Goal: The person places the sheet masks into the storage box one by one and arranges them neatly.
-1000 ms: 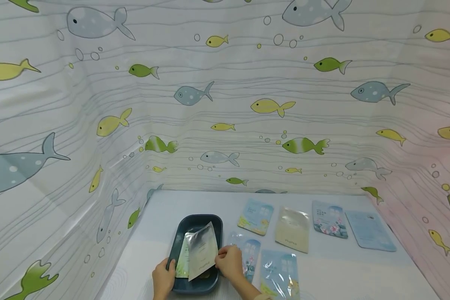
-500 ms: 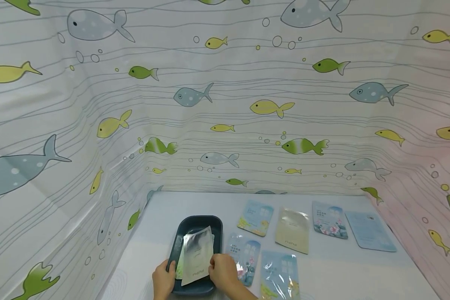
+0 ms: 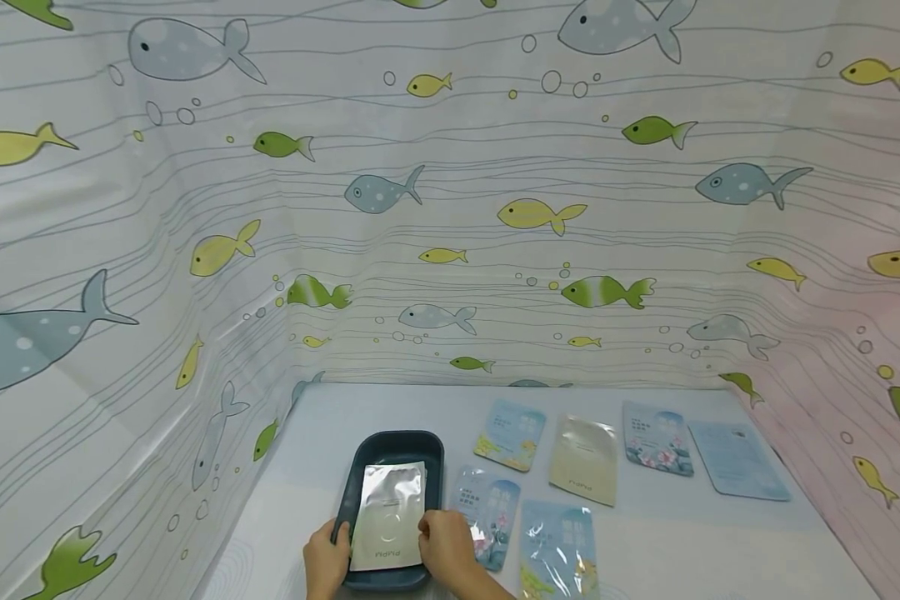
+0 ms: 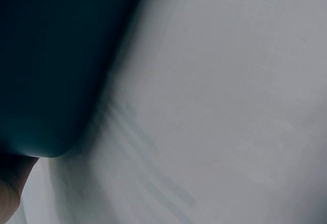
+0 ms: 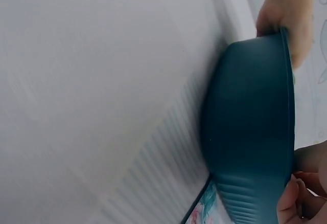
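A dark teal plastic bin [image 3: 436, 467] stands at the left of the table. On top inside it lies a silvery-beige sheet mask sachet [image 3: 388, 517], nearly flat, covering what is below. My left hand [image 3: 327, 558] grips the bin's left rim, thumb over the edge. The right hand [image 3: 447, 548] is curled at the bin's right rim, beside the sachet's edge. In the right wrist view, the right hand's fingers [image 5: 290, 199] pinch the rim of the bin, and the left hand [image 5: 292, 19] holds its far end. The left wrist view mostly shows the bin's dark side [image 4: 51, 70].
Right of the bin lie a blue floral sachet [image 3: 487, 517] and another blue sachet [image 3: 558, 550]. Farther back are a blue-yellow sachet [image 3: 510, 435], a beige one [image 3: 583, 460], a floral one [image 3: 657, 439] and a plain blue one [image 3: 740, 460]. Fish-printed sheeting [image 3: 487, 250] surrounds the white table [image 3: 690, 542].
The beige sachet has gone from tilted in the right hand to lying nearly flat in the bin. My right hand has come down to the bin's right rim; the left hand has stayed.
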The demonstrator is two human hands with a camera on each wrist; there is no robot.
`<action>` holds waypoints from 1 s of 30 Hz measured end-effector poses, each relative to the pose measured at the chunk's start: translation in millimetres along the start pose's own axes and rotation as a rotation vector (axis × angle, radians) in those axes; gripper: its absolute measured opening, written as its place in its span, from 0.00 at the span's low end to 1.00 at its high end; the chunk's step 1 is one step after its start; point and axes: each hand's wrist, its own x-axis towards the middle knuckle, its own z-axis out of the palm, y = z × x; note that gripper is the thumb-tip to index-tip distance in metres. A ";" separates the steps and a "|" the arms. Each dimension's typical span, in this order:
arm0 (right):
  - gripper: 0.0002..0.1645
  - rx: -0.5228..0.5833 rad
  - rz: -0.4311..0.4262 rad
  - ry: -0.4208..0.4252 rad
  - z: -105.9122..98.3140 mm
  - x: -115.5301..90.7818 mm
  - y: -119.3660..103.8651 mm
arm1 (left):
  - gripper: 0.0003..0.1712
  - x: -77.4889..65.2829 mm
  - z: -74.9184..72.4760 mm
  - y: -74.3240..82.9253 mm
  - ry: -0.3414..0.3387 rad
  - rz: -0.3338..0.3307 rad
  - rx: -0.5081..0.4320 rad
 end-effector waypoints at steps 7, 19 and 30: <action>0.03 0.218 0.035 -0.048 -5.1 -2.9 3.4 | 0.10 -0.5 -0.5 -0.4 -0.006 -0.010 -0.009; 0.03 0.370 0.102 0.001 -18.9 -5.0 11.4 | 0.09 1.1 -1.0 -2.5 -0.003 0.003 -0.012; 0.03 0.350 0.123 0.082 -33.5 -3.2 21.4 | 0.10 -1.0 0.7 -1.8 -0.002 0.004 -0.022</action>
